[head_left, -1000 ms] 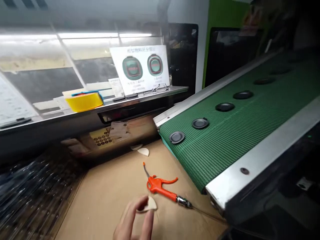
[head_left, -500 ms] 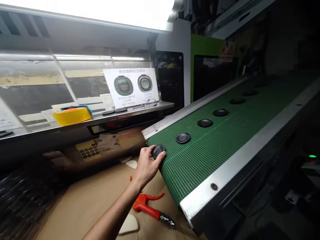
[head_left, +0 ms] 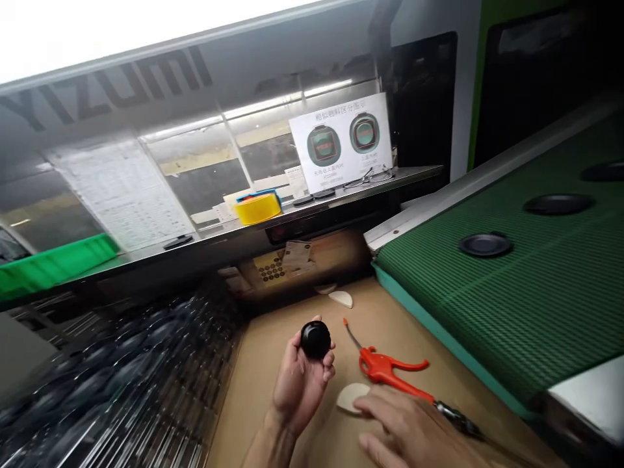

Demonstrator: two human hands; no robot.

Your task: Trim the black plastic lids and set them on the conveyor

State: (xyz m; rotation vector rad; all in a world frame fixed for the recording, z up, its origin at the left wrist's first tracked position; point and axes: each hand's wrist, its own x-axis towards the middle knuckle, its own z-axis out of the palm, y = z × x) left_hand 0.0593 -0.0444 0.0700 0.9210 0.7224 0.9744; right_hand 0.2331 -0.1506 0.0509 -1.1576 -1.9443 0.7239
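My left hand (head_left: 303, 383), palm turned up, grips a glossy black round cap (head_left: 315, 339) by its rim above the brown work surface (head_left: 263, 354). My right hand (head_left: 397, 419) is smeared by motion, its fingers stretched and apart. Its fingertips overlap the edge of a cream felt-like pad (head_left: 351, 398) on that surface; whether they press on it I cannot tell. Just beyond that hand lies a red air blow gun (head_left: 385, 367) with a metal hose fitting.
On the right, a green conveyor belt (head_left: 453, 279) carries black caps (head_left: 486, 244). Clear trays of dark parts (head_left: 127, 364) are stacked at left. A shelf behind bears yellow tape (head_left: 258, 208), glasses (head_left: 370, 177), a picture sheet (head_left: 341, 143) and a green bin (head_left: 58, 263).
My left hand has carried a black cap from the belt's end to above the work surface. My right hand has come into view beside the cream pad. The view has swung left.
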